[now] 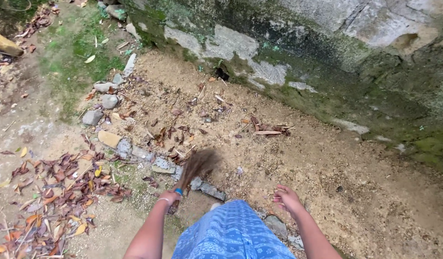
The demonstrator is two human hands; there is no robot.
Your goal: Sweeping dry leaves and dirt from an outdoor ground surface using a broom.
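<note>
broom (196, 165): short bundle of thin brown bristles, blurred at the fanned tip; held low over the sandy ground (298, 158), just past a line of flat stones (149, 156).
left hand (169, 196): closed around the bound end of the broom, next to a blue band (179, 191); a thin bangle is seen at the wrist.
right hand (287, 197): nothing held, fingers loosely curled, kept clear at the side above bare soil.
handling: judged light and springy; stiff at the bound neck, soft and splayed at the tip. Not fragile, though single bristles could be snapped if pressed hard.
grip point: the tied neck by the blue band is judged best; control is lost further down, where the bristles flex.
slip: dry fibre, so little slip is expected.
dry leaves (58, 192): piled at the left of the path, well apart from the broom tip; a smaller scatter (267, 127) is left near the mossy wall (327, 72).
clothing: blue patterned fabric (231, 235) is seen between the arms.
</note>
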